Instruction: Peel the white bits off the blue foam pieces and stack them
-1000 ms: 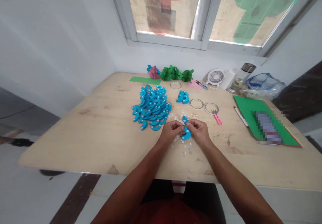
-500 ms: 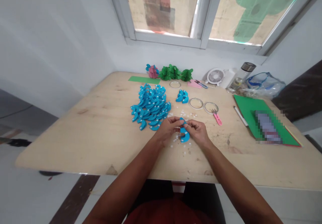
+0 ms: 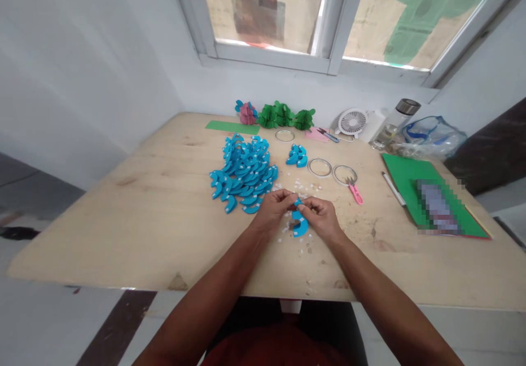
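Note:
Both hands meet over the table, pinching one blue curved paper piece point(image 3: 301, 227) between them. My left hand point(image 3: 276, 207) has its fingertips closed on the upper end from the left. From the right, my right hand point(image 3: 322, 212) presses its thumb and finger on the same end. The lower part of the piece hangs below the fingers as a crescent; the fingers hide some of its top. Close to the left hand lies a large heap of blue curved pieces point(image 3: 246, 171) with small white patches. Tiny white paper bits point(image 3: 299, 184) lie scattered around the hands.
A small blue cluster point(image 3: 296, 156) sits beyond the hands. Metal rings point(image 3: 319, 168) and pink-handled snips point(image 3: 355, 192) lie to the right. Farther right are a pen point(image 3: 393, 188) and green sheets point(image 3: 405, 174). A fan point(image 3: 352, 122), bottle point(image 3: 396, 123) and green paper shapes point(image 3: 283, 115) stand at the back.
The hands stay in nearly the same place, still pinching the blue piece. The crescent hangs slightly lower and farther left, and the camera view has shifted a little.

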A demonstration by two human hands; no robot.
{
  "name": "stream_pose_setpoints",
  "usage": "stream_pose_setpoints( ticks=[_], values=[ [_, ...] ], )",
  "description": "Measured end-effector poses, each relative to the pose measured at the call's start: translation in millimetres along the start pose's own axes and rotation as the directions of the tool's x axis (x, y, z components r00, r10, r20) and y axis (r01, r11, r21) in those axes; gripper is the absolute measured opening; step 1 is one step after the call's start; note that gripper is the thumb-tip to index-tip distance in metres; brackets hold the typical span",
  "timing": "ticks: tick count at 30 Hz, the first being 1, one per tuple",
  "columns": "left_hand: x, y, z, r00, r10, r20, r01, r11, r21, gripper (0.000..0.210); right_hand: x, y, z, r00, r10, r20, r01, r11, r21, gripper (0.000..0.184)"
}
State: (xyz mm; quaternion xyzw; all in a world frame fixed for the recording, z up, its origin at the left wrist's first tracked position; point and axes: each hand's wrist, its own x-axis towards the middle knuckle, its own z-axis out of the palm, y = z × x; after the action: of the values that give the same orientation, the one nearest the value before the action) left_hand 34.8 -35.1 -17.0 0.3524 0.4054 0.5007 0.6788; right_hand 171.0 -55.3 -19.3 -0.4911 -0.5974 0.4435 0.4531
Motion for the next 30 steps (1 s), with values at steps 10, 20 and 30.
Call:
stream_pose_setpoints(
  ticks=[10,20,30],
  values=[
    [-1.4,-1.5,-9.9,0.983,-0.097,0.157,0.112,0.990,-0.089,0.021,0.3,4.6,0.7,0.998,0.062,0.007,-0.063,0.994,0.094,0.030],
    [0.3,-3.4,-7.4,0.997,0.075,-0.019,-0.075,0.997,-0.007,0.023,1.0,7.0,1.9,0.996,0.074,0.057,-0.080,0.991,0.108,0.027],
    [-0.8,-3.7,-16.0,0.971,-0.128,0.204,0.158,0.978,-0.137,0.034,2.0,9.3,-0.1,0.981,0.189,0.049,-0.194,0.910,0.367,0.023]
  ],
)
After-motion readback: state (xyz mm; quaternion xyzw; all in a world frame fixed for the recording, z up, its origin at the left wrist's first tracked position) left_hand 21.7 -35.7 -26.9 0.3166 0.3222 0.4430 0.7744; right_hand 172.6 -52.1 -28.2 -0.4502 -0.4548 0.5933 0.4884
